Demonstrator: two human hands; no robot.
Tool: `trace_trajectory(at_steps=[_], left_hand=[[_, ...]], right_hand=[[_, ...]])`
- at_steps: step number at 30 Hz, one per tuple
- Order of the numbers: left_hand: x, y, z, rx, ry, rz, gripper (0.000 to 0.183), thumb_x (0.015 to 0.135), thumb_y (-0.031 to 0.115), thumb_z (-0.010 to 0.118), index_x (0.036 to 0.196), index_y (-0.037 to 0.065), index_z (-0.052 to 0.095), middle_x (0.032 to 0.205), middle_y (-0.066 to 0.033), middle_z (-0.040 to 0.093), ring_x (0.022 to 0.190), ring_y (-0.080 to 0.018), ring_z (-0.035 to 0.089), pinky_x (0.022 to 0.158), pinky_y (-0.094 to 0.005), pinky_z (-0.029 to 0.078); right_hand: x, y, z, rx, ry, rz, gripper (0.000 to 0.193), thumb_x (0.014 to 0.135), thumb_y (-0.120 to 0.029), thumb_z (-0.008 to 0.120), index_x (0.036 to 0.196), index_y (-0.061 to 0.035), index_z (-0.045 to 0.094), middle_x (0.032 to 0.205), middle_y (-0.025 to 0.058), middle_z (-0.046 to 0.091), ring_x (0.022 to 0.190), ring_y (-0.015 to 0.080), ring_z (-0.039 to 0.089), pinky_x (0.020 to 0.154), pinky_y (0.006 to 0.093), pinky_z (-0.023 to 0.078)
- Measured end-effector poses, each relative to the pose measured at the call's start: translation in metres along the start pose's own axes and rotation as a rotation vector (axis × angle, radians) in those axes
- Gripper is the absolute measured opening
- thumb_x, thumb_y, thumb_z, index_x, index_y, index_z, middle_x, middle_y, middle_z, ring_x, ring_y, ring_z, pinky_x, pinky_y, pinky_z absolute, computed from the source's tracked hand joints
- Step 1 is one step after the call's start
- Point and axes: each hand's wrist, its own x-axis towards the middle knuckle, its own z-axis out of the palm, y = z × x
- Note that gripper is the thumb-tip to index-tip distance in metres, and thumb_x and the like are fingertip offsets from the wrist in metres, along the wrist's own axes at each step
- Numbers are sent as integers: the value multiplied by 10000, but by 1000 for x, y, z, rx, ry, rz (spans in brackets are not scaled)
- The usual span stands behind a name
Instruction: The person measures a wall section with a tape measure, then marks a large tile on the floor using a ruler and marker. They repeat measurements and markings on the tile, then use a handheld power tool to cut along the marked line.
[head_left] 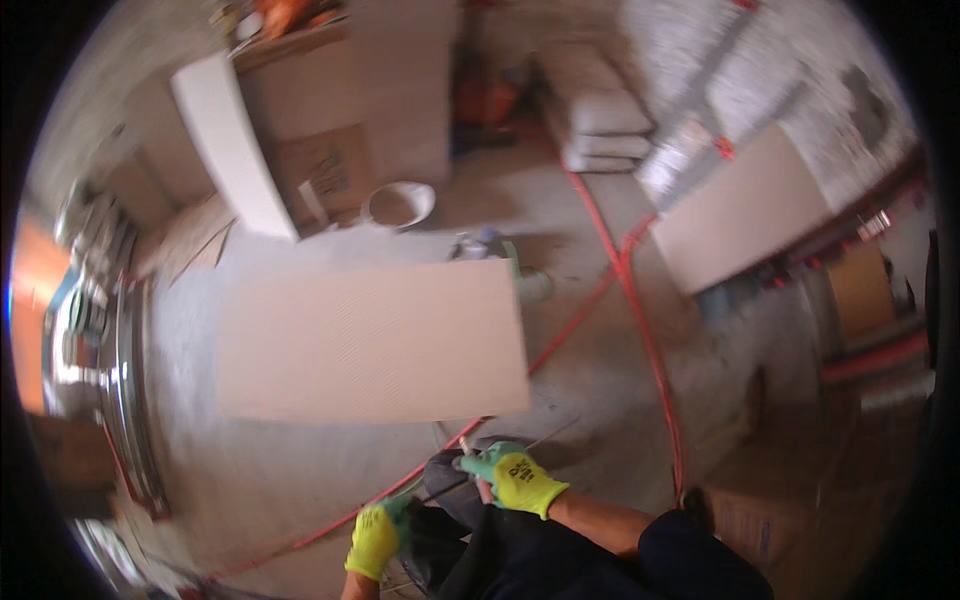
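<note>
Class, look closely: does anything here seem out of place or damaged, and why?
Red hoses or cables criss-cross the floor, one showing beside the left gloved hand; feet could catch there. The dark patch on the pale wall may be damage, but blur leaves that uncertain.

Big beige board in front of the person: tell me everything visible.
The board is a large, plain beige rectangle with faint fine lines across its face; it looks like cardboard or thin panel. It lies broadly flat, long side across the view, ahead of the left hand and right hand, touching neither. A red hose passes out of sight under its near right corner. Whether it rests directly on the concrete floor is hidden.
</note>
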Motion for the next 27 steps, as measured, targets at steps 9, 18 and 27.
trace_trajectory(at_steps=[9, 18, 27], left_hand=[[-24, 125, -24, -115, -536, -138, 301, 937, 155, 543, 1160, 36, 708, 840, -125, 737, 681, -198, 675, 625, -353, 532], [107, 218, 54, 71, -676, -123, 277, 930, 186, 553, 1099, 71, 741, 871, -103, 747, 731, -183, 698, 691, -337, 555], [232, 567, 194, 269, -584, 211, 264, 938, 234, 555, 1070, 109, 747, 797, -161, 726, 681, -263, 704, 638, -386, 548]], right_hand=[[-191, -27, -104, -168, 166, 400, 192, 768, -175, 645, 959, -166, 658, 759, 49, 654, 719, 342, 599, 668, 482, 458], [-373, 59, -252, 26, 793, 560, 339, 846, -109, 530, 1158, -91, 660, 764, 85, 690, 761, 318, 650, 702, 451, 509], [-606, 122, -423, -165, 1248, 905, 204, 804, -134, 630, 939, 1, 704, 765, 197, 628, 676, 372, 605, 628, 403, 499]])
